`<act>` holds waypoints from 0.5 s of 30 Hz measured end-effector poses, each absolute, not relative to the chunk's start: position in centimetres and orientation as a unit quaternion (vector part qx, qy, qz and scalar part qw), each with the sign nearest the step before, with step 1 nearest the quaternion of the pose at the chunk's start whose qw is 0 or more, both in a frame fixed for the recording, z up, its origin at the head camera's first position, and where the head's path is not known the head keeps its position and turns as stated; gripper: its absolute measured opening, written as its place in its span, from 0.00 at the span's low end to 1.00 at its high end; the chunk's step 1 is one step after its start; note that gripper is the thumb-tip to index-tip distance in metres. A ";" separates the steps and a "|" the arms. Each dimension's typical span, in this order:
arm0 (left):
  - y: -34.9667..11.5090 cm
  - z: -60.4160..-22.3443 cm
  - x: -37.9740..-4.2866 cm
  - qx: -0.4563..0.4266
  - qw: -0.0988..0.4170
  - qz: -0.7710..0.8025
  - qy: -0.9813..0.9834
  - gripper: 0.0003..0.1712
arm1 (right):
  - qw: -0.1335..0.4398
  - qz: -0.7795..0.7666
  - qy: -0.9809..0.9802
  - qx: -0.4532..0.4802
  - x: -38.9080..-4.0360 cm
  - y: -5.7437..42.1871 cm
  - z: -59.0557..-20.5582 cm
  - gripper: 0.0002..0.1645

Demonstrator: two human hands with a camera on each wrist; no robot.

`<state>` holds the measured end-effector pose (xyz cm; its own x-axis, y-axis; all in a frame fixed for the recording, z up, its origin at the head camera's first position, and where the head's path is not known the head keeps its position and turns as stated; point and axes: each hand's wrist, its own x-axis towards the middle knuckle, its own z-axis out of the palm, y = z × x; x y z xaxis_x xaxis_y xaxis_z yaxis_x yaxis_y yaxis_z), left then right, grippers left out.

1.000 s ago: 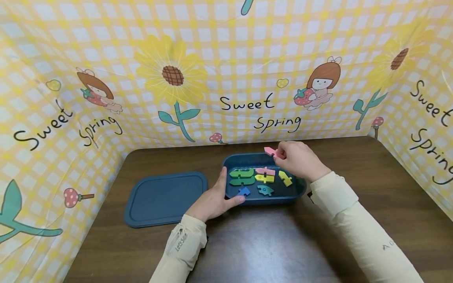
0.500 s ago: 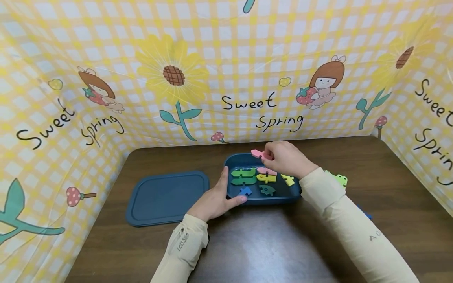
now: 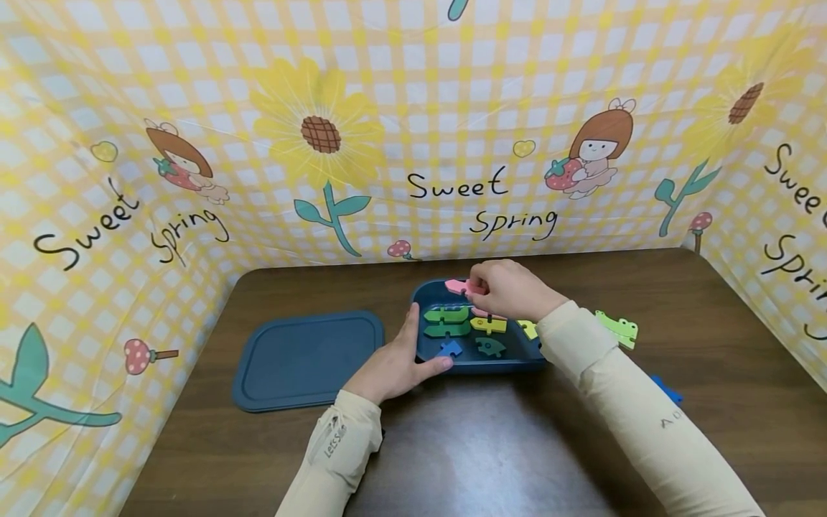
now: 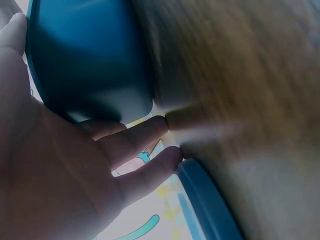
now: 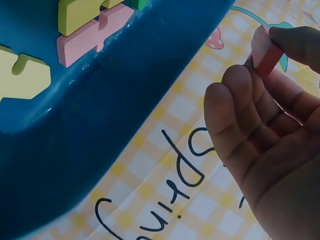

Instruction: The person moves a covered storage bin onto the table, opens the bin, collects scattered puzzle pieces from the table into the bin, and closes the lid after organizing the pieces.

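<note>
Over the back of a blue box, my right hand pinches a pink puzzle piece with a pointed end. In the right wrist view the thumb and fingers hold this pink piece by its edges. My left hand steadies the box's near left corner, thumb at the front rim and extended fingers along the left side. Inside lie two green pieces, a yellow piece, a blue piece and a dark teal piece. Another pink piece lies beside the yellow one.
A flat blue lid lies left of the box on the brown table. To the right, partly behind the right sleeve, are a light green animal-shaped piece and a blue piece. A patterned cloth rises behind the table.
My right hand has moved left across the box with the pink puzzle piece, lowering slightly. The light green and blue pieces on the table have come into sight. The left hand keeps its place.
</note>
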<state>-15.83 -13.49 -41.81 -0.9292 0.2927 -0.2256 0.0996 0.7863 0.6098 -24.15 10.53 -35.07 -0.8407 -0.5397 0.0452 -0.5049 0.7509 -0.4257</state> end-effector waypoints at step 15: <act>-13.6 -41.6 -15.8 0.111 0.159 0.313 0.930 0.65 | 0.077 -0.147 0.935 -0.313 -25.8 8.6 -36.7 0.10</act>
